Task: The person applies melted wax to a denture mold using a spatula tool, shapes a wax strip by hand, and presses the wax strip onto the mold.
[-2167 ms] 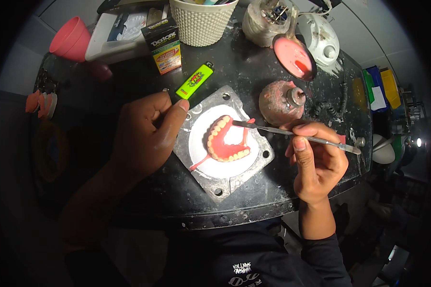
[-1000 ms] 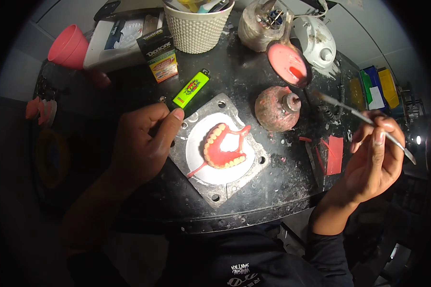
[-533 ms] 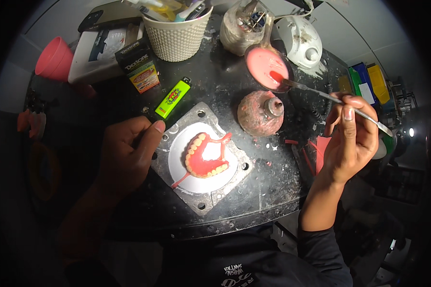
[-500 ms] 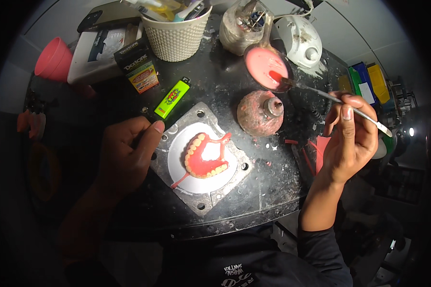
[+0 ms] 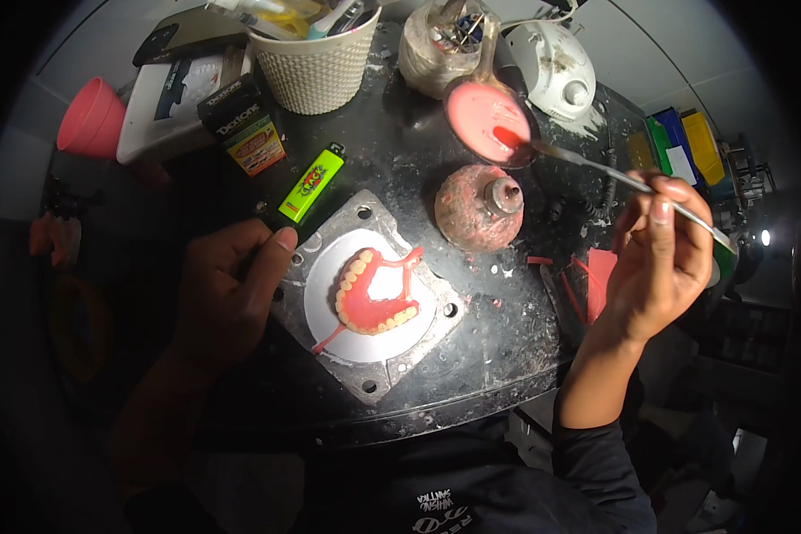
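My right hand (image 5: pixel 663 258) grips a metal wax spatula (image 5: pixel 601 167) between thumb and fingers, its dark tip at the rim of a ladle (image 5: pixel 532 107) of melted pink wax (image 5: pixel 472 116). A redder patch of wax shows beside the tip. At the left corner of a square metal plate (image 5: pixel 365 384), my left hand (image 5: pixel 231 276) is closed, thumb against the index finger; anything inside it is hidden. A wax denture (image 5: pixel 356 307) with cream teeth and red wax strips lies on the plate's white round centre (image 5: pixel 325 271). Beyond my left thumb lies a green lighter (image 5: pixel 311 185).
A wax-smeared spirit burner (image 5: pixel 472 214) stands right of the plate. Pink wax sheets (image 5: pixel 599 276) lie near my right wrist. Behind are a woven basket (image 5: pixel 316 76) of tools, a small box (image 5: pixel 245 133), a pink rubber bowl (image 5: pixel 92 120), a plastic-wrapped pot (image 5: pixel 423 58) and a white device (image 5: pixel 556 71).
My right hand has shifted slightly right and down, with the spatula tip still at the ladle's rim. The whole view has slid a little left. My left hand keeps its place by the plate.
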A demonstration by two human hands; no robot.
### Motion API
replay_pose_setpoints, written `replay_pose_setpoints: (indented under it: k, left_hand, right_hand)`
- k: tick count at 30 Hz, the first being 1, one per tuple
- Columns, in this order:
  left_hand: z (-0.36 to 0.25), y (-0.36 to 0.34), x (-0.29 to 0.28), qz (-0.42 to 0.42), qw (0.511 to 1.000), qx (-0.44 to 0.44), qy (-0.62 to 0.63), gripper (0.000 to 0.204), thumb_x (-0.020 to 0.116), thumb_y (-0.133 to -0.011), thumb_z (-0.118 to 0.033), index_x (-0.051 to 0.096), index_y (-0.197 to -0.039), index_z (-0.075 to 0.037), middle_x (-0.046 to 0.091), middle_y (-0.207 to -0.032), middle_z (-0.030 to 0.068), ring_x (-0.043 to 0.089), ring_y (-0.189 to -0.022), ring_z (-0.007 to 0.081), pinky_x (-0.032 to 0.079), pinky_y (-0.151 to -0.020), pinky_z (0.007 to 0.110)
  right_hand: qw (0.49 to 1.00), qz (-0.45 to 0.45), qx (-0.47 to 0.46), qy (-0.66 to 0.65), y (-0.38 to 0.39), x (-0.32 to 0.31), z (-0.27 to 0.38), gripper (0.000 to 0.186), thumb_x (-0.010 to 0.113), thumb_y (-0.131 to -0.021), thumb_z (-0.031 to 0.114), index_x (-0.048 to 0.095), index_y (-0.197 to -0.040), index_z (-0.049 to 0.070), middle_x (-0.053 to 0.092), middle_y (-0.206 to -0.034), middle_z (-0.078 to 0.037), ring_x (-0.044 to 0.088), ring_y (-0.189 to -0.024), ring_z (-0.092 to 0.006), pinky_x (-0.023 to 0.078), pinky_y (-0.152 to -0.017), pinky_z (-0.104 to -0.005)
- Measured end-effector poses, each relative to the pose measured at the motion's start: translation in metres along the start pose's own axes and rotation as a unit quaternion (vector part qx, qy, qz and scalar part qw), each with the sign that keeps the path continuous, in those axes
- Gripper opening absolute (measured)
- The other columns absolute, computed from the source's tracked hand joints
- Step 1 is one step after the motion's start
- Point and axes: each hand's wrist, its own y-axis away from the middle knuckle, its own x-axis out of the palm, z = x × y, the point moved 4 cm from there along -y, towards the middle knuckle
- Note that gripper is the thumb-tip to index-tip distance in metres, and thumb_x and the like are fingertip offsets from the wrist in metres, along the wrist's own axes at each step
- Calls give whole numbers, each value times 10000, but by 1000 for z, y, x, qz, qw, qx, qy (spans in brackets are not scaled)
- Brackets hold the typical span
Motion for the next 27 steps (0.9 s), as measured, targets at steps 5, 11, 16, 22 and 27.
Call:
replay_pose_setpoints:
  k: [5,11,16,22,27]
  left_hand:
    - [2,-1,1,-2,1000,6,-6,395,655,-1016,-135,553,-654,-13,477,-566,-43,391,-579,4,279,-503,277]
    - [1,0,-2,1,1000,7,-21,382,655,-1014,-129,568,-662,-8,482,-566,-39,396,-582,7,284,-506,278]
    - [0,0,1,-8,1000,13,-18,366,657,-1005,-120,570,-670,-3,484,-561,-28,400,-576,11,293,-500,283]
    - [-1,0,1,-7,999,25,-26,338,654,-989,-94,563,-680,5,480,-539,4,404,-562,14,292,-484,293]
    - [-4,0,1,-8,999,42,-31,335,649,-988,-85,551,-682,10,472,-527,24,402,-549,18,293,-475,304]
  right_hand:
    - [999,15,26,-30,5,-12,-8,154,626,-985,8,642,-1115,-73,701,-1031,-232,625,-684,-152,433,-525,-214]
    - [999,28,28,-34,6,-7,-6,162,623,-972,-5,640,-1113,-83,702,-1015,-240,638,-696,-155,432,-537,-207]
    - [997,43,43,-46,19,5,3,176,645,-968,34,622,-1115,-61,675,-1011,-234,598,-669,-141,470,-583,-236]
    - [970,230,-22,72,43,55,39,108,753,-845,-17,694,-936,-17,734,-894,-193,744,-794,-271,588,-688,-322]
    - [958,277,-19,73,46,64,32,184,764,-815,-54,716,-987,-12,750,-946,-188,758,-812,-283,610,-705,-350]
